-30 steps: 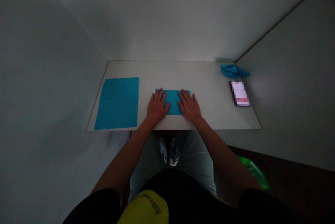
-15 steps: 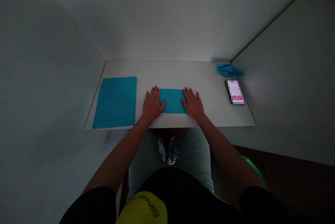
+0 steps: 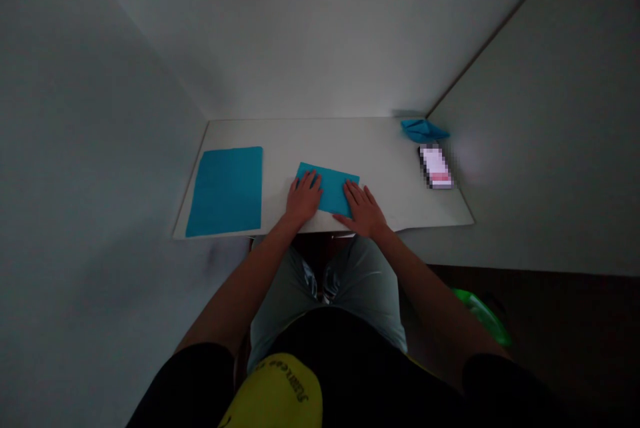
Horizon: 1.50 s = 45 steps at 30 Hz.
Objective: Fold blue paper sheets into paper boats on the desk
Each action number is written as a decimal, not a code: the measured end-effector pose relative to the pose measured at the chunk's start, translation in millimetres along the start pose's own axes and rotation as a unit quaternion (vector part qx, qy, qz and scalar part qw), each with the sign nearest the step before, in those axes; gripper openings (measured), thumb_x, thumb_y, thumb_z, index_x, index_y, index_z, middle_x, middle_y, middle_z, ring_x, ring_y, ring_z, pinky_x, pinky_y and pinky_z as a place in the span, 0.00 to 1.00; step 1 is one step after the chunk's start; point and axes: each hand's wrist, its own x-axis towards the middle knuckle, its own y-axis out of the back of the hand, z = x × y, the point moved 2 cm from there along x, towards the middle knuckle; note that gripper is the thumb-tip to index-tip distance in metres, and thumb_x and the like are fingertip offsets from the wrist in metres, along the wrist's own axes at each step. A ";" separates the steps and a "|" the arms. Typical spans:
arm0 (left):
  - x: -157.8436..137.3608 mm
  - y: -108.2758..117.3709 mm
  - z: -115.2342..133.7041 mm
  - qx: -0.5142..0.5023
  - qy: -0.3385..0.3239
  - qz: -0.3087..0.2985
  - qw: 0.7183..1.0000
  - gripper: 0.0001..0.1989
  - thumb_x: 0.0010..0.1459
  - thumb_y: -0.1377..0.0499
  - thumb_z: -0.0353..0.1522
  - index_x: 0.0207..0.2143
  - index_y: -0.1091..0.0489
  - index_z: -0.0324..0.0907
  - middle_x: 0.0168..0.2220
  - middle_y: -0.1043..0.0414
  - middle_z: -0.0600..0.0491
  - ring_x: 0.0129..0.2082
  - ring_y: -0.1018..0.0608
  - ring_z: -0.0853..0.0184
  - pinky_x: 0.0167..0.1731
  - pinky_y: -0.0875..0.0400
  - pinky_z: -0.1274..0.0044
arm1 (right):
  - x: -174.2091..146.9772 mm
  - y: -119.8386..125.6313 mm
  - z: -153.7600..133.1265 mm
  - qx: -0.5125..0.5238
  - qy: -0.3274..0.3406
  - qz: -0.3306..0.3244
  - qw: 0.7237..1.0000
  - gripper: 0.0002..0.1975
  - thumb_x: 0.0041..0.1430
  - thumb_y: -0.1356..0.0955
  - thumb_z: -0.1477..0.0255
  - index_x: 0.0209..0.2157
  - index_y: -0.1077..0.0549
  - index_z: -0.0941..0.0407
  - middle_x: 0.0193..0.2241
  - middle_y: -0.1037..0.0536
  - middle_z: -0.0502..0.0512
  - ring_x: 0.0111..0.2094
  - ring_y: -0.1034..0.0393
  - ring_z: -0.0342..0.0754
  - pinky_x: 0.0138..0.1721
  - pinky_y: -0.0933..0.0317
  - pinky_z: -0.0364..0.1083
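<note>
A blue sheet of paper (image 3: 332,189), small and rectangular, lies slightly turned on the white table (image 3: 320,138) in front of me. My left hand (image 3: 305,197) rests flat on its left part, fingers spread. On its right edge lies my right hand (image 3: 364,209), fingers stretched out and the thumb near the lower edge. Both palms hide parts of the sheet. Off to the left is a larger blue paper (image 3: 227,189), lying flat and untouched.
At the back right corner stands a folded blue paper boat (image 3: 423,130). A phone (image 3: 436,167) with a lit, blurred screen lies just in front of it. Walls (image 3: 310,35) border the table behind and at both sides. A green object (image 3: 483,316) is down at the right.
The small blue sheet has turned clockwise, its right side now lower. My left hand has moved from its left edge further onto it. The camera view has shifted slightly.
</note>
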 end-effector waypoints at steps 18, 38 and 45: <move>-29.3 -2.8 -2.2 -0.032 -0.103 -0.016 0.994 0.32 0.80 0.54 0.42 0.80 0.40 0.43 0.83 0.47 0.48 0.84 0.47 0.56 0.82 0.54 0.55 | -39.2 10.3 -27.6 0.037 -0.079 0.048 0.995 0.28 0.78 0.38 0.50 0.62 0.22 0.55 0.60 0.20 0.68 0.60 0.29 0.68 0.68 0.39 0.69; -20.8 -15.0 6.5 -0.066 0.030 0.064 0.995 0.37 0.78 0.51 0.45 0.81 0.45 0.38 0.83 0.52 0.42 0.84 0.49 0.51 0.81 0.53 0.51 | 12.8 -8.2 -60.1 0.029 0.000 0.014 0.999 0.34 0.83 0.47 0.59 0.81 0.43 0.56 0.81 0.40 0.58 0.82 0.48 0.54 0.82 0.54 0.62; -45.1 -8.1 3.4 -0.040 -0.009 0.038 0.998 0.41 0.76 0.46 0.50 0.81 0.44 0.37 0.83 0.52 0.38 0.84 0.47 0.50 0.81 0.50 0.54 | 32.3 -9.4 -32.4 0.019 -0.039 0.010 0.999 0.38 0.83 0.49 0.51 0.82 0.46 0.57 0.82 0.47 0.61 0.83 0.53 0.57 0.82 0.58 0.66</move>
